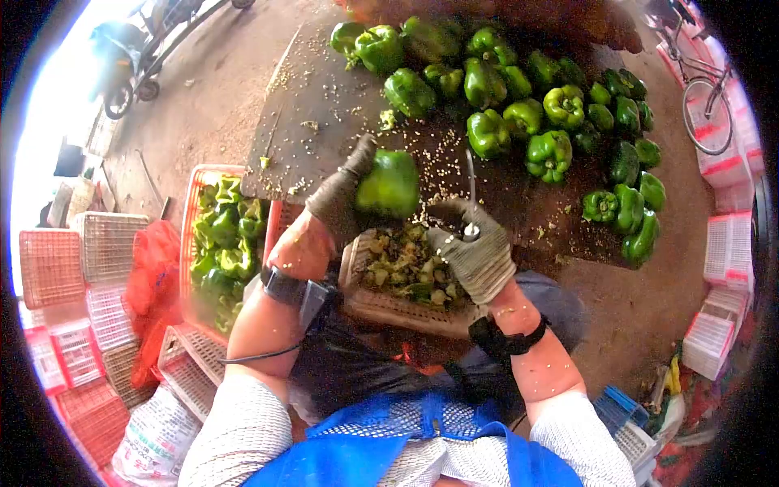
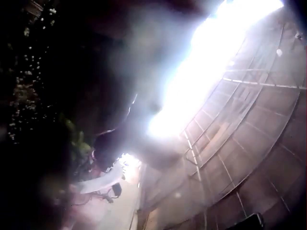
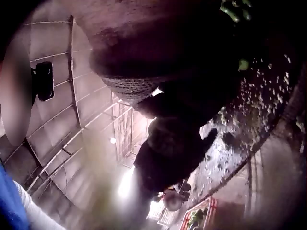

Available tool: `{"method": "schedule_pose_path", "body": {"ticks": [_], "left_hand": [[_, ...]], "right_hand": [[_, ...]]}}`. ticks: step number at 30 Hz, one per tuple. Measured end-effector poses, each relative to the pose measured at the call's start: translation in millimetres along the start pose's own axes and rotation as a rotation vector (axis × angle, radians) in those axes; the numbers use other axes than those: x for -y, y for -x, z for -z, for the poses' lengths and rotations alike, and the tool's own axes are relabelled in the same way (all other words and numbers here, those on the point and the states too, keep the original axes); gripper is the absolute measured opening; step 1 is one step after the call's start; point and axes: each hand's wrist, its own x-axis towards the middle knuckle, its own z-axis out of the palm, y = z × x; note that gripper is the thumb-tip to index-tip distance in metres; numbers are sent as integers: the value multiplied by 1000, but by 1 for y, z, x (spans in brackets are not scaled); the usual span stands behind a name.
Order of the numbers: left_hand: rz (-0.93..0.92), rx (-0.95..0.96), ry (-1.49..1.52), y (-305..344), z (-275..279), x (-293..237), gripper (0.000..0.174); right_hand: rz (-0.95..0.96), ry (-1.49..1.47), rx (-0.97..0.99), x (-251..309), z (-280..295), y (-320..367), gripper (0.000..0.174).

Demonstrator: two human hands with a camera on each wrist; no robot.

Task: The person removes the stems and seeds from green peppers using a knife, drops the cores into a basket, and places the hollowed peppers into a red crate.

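Note:
In the head view my gloved left hand (image 1: 339, 188) holds a green bell pepper (image 1: 388, 185), blurred, over the near edge of the table. The thumb lies along its left side; the other fingers are hidden. My gloved right hand (image 1: 477, 253) grips a thin metal tool (image 1: 471, 180) with a pale part at the grip, its narrow shaft pointing away from me. Below both hands sits a basket (image 1: 406, 318) of pepper cores and scraps. The wrist views are mostly dark or glaring; a knitted glove cuff (image 3: 129, 88) shows in the right one.
Whole green peppers (image 1: 487, 85) lie across the far and right side of the seed-strewn table (image 1: 296, 105). An orange crate (image 1: 192, 243) of opened peppers stands at the left. Stacked crates (image 1: 50, 264) and a red bag (image 1: 152, 284) are further left; a bicycle (image 1: 707, 114) stands far right.

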Motion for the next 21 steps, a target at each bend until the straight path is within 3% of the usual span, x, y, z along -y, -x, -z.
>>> {"method": "schedule_pose_path", "body": {"ticks": [2, 4, 7, 9, 11, 13, 15, 18, 19, 21], "left_hand": [[71, 33, -36, -3, -6, 20, 62], [153, 101, -111, -2, -10, 30, 63], [212, 296, -243, -3, -3, 31, 80], [-160, 154, -587, 2, -9, 39, 81], [-312, 136, -608, 15, -27, 42, 99], [-607, 50, -996, 14, -30, 48, 98], [-985, -65, -1225, 9, -22, 60, 78], [-1074, -136, -1053, 4, -27, 70, 58], [-948, -238, -785, 6, -46, 72, 55], [-954, -436, -783, -11, -31, 57, 56]], "right_hand": [[130, -92, -57, 5, 1, -1, 53], [231, 1, -37, 4, 2, 1, 62], [408, 158, -20, 0, 9, -3, 73], [528, 268, -28, -6, 16, -7, 80], [407, 34, 3, -11, 17, -8, 75], [306, -116, 50, -13, 13, -7, 71], [367, -217, 71, -15, 12, -9, 68], [349, -270, 124, 2, 15, -6, 68], [408, -260, 98, 4, 13, -7, 63], [427, -205, -43, -8, 2, -14, 60]]}}
